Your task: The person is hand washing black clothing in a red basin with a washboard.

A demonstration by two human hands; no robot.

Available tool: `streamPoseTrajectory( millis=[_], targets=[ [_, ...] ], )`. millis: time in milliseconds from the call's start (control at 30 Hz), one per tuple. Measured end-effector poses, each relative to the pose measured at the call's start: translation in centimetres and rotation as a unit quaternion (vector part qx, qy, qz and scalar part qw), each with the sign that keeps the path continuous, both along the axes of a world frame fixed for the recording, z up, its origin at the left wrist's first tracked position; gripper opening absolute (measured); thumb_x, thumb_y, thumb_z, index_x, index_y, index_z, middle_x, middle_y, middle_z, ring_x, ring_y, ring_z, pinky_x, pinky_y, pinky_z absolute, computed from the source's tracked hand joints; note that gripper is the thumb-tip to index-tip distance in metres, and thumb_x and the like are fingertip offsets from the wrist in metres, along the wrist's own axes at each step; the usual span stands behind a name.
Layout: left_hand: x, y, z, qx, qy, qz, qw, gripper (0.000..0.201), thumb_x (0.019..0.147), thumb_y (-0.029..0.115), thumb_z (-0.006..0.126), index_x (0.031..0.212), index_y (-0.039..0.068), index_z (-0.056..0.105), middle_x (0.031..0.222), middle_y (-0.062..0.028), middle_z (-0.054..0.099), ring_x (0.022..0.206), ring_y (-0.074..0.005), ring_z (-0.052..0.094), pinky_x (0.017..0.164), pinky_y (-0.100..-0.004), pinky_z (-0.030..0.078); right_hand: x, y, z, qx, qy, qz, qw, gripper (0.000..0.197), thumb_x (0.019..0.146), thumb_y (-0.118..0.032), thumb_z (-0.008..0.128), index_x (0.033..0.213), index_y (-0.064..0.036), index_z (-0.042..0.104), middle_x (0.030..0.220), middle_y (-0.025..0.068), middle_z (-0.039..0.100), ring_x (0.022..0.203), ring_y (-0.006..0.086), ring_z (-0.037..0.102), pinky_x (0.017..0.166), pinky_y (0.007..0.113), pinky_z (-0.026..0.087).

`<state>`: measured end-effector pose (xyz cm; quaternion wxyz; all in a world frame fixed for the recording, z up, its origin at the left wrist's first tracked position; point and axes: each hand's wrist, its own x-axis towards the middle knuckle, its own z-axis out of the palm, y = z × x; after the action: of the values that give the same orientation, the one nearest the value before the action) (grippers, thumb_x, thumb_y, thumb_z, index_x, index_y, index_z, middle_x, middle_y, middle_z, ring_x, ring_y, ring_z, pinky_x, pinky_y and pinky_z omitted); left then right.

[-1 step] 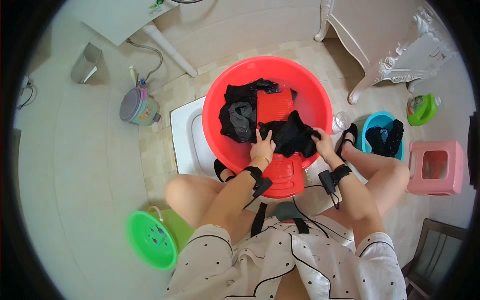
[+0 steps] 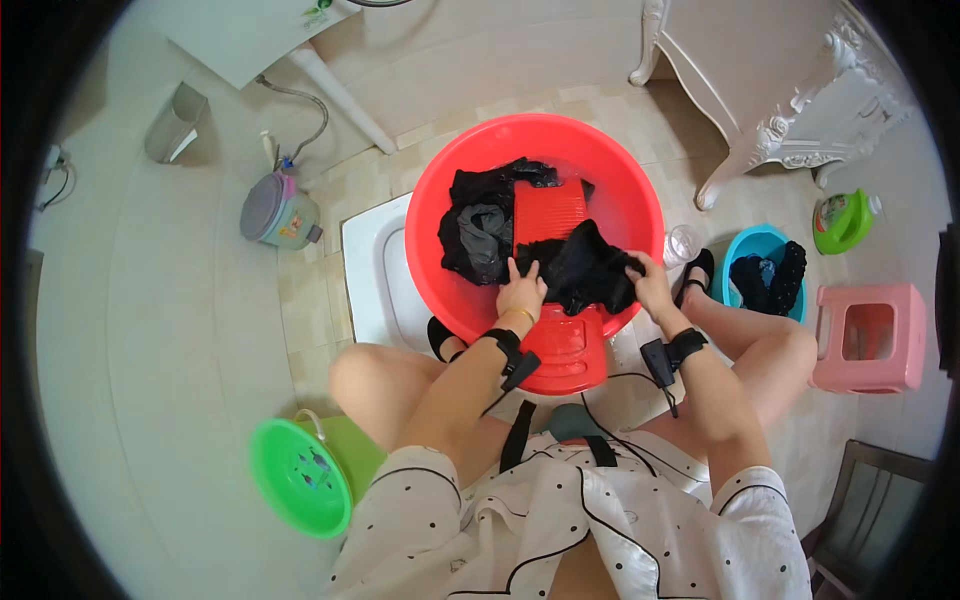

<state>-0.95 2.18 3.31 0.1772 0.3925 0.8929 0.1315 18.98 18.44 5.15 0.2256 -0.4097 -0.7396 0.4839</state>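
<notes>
A wet black garment [image 2: 585,268] lies bunched across a red washboard [image 2: 550,207], which slants in a large red basin [image 2: 635,190]. My left hand [image 2: 522,292] rests at the garment's lower left edge, fingers spread and pressing on the cloth. At the garment's right end, my right hand [image 2: 650,285] is closed on the fabric, fingertips partly hidden by it. Left of the board, more dark clothes [image 2: 463,235] lie in the basin, with a grey piece [image 2: 484,232] on top. Whitish water [image 2: 618,205] shows at the basin's right side.
Beside my right foot are a clear cup [image 2: 682,245] and a blue basin [image 2: 735,245] of dark clothes. Farther right stand a pink stool [image 2: 905,335] and a green bottle [image 2: 845,222]. A green bucket [image 2: 285,480] is at lower left, a white squat toilet [image 2: 375,275] under the red basin.
</notes>
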Motion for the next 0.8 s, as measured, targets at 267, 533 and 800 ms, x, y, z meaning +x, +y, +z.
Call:
streamPoseTrajectory(
  millis=[267,533,800],
  targets=[
    [-7.7,1.0,9.6,0.363,-0.006,0.033,0.931,0.037,0.094,0.028,0.041,0.096,-0.005,0.059,0.095,-0.0303,0.060,0.095,-0.0455,0.056,0.081,-0.0492,0.044,-0.3,0.9,11.1,-0.013,0.092,0.091,0.991,0.029,0.086,0.000,0.055,0.115,-0.0008,0.056,0.099,0.0074,0.065,0.097,0.0181,0.060,0.089,0.028,0.044],
    [-11.5,1.4,15.1,0.425,-0.453,0.092,0.778,0.026,0.094,0.019,0.043,0.096,0.000,0.060,0.092,-0.0073,0.063,0.082,-0.0161,0.060,0.074,-0.0303,0.048,-0.1,0.5,14.3,-0.152,0.077,0.071,0.983,0.026,0.076,0.004,0.058,0.101,-0.0023,0.061,0.091,0.0027,0.063,0.084,0.0120,0.057,0.080,0.024,0.045],
    [-7.6,-1.1,16.3,0.164,-0.284,-0.157,0.932,0.047,0.087,0.041,0.058,0.099,-0.005,0.061,0.099,-0.0133,0.065,0.092,-0.0232,0.062,0.084,-0.0349,0.046,1.9,-1.3,10.6,-0.242,0.053,0.074,0.966,0.024,0.078,0.007,0.065,0.099,-0.0035,0.058,0.092,0.0020,0.061,0.088,0.0135,0.057,0.081,0.025,0.045]
  ],
)
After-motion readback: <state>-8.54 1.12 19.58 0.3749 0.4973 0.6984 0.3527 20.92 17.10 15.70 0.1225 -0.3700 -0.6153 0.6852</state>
